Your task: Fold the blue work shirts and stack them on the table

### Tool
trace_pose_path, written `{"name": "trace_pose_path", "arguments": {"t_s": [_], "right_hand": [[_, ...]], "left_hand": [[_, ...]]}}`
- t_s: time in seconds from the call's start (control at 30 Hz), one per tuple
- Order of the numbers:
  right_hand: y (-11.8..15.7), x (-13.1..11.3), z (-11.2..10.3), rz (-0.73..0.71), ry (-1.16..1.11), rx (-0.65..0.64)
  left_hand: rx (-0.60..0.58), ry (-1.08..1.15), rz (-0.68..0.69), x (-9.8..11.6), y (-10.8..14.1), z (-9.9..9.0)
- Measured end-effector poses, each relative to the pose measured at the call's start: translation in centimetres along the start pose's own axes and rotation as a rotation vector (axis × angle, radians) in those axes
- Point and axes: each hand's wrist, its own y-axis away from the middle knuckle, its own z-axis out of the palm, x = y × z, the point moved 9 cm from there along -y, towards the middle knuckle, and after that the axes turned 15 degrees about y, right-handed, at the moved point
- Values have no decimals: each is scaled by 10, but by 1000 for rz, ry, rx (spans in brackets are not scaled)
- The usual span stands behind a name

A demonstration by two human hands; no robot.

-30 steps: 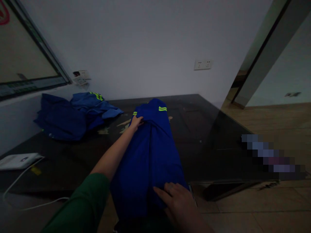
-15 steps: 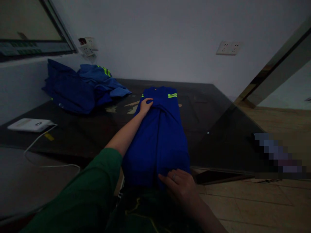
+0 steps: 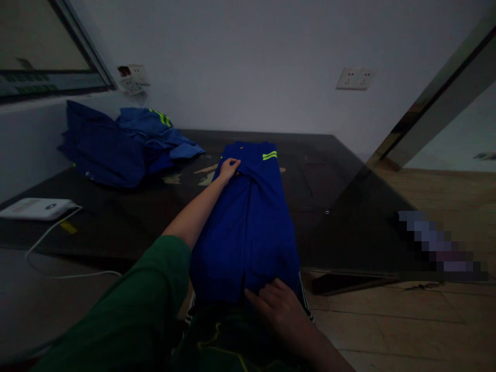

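A blue work jacket [image 3: 267, 222] lies lengthwise on the dark table, folded into a long strip, its near end hanging toward my body. Yellow-green stripes mark its far right side, and a dark seam or opening runs down its middle. At the far part, my left hand [image 3: 230, 169] pinches the cloth near the top of that middle line. My right hand [image 3: 277, 305] is at the near end, fingers curled on the lower edge beside the opening; its grip is partly hidden in the dark.
A heap of blue clothes [image 3: 112, 147] sits at the table's back left. In front of it lies a white device [image 3: 36, 208] with a white cable [image 3: 42, 240]. A blurred-out object [image 3: 437, 240] is at the right edge. Wall sockets [image 3: 354, 78] are behind the table [image 3: 349, 227].
The view has shifted slightly, so things sit a little further left. My left hand has closed into a pinch on the cloth. My right hand stays at the near edge.
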Motion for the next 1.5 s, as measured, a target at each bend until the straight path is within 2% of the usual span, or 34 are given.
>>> {"name": "trace_pose_path", "arguments": {"t_s": [0.1,0.17,0.23,0.3,0.4,0.47,0.5,0.57,0.7,0.87,0.93,1.0,1.1,1.17,1.2,1.27,1.33,1.43,1.5], "right_hand": [[5,0,-14,1,-89,-11],[14,14,-32,70,-202,9],[30,43,-47,255,-282,29],[56,80,-52,535,-303,18],[96,116,-32,921,-328,-107],[105,120,-10,1025,-391,-206],[103,118,0,1034,-438,-239],[94,112,14,1020,-543,-253],[81,106,25,1047,-756,-188],[92,105,25,1169,-753,-137],[91,107,20,1134,-703,-174],[81,114,11,1041,-682,-248],[54,152,-7,933,-608,-297],[27,191,-14,883,-462,-306],[11,210,-10,857,-395,-343],[-20,245,7,859,-289,-413],[-45,269,35,937,-364,-463],[-71,285,70,1071,-545,-458],[-79,287,80,1110,-593,-428]], "left_hand": [[-51,-31,-17,7,4,-7],[-25,-186,64,22,16,-22],[-38,-401,185,42,42,-31],[-175,-536,239,53,79,-28],[-483,-586,181,51,142,-6],[-575,-624,170,50,171,10],[-577,-652,180,51,177,18],[-520,-731,202,52,174,33],[-392,-837,160,48,142,58],[-428,-545,63,43,124,71],[-452,-420,18,42,125,69],[-450,-164,-117,36,127,63],[-438,133,-337,23,132,59],[-458,134,-388,17,133,60],[-471,122,-393,15,133,62],[-483,110,-391,12,131,67],[-473,97,-357,11,128,71],[-426,90,-269,14,121,72],[-388,97,-213,18,118,67]]}}
